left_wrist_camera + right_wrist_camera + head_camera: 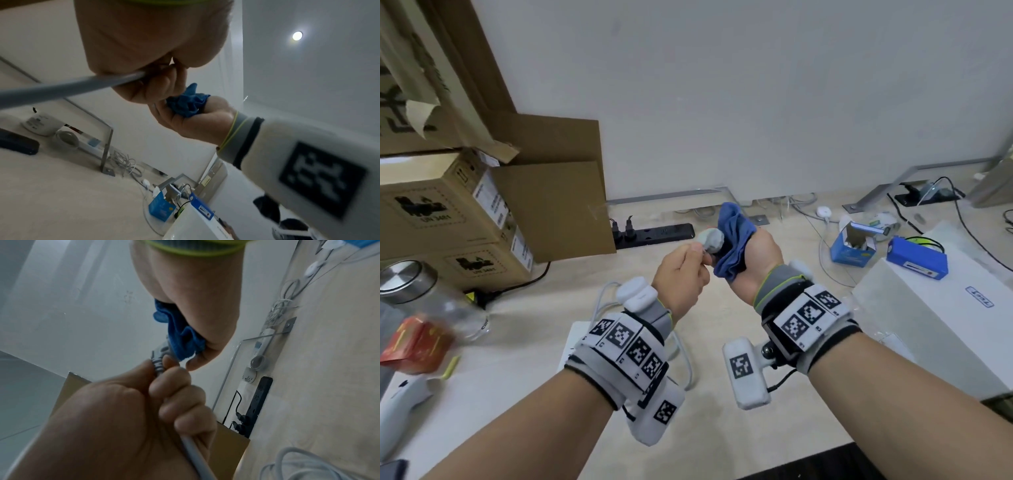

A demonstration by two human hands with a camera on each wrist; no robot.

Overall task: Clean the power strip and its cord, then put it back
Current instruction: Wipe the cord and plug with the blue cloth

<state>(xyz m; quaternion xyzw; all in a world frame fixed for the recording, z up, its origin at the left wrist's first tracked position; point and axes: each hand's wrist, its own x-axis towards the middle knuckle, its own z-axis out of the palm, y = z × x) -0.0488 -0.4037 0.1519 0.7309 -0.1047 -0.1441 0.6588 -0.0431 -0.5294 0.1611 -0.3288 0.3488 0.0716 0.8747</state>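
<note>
My left hand (688, 270) grips the white cord (195, 454) just behind its grey-white plug (711, 238), held up above the desk. My right hand (755, 257) clutches a bunched blue cloth (732, 236) and presses it against the plug. In the right wrist view the plug's ribbed collar (159, 356) sits between the left fingers (170, 386) and the cloth (180, 337). The cord (72, 87) runs out of the left fist (144, 48) down to loose loops (685, 356) on the desk. A white power strip (573, 339) lies mostly hidden under my left wrist.
A black power strip (654, 234) with two plugs lies by the wall. Cardboard boxes (448, 212) stack at the left, with a glass jar (424, 298) and a red box (414, 342) in front. A white box (928, 318), a blue battery pack (916, 260) and a small blue carton (852, 246) stand at the right.
</note>
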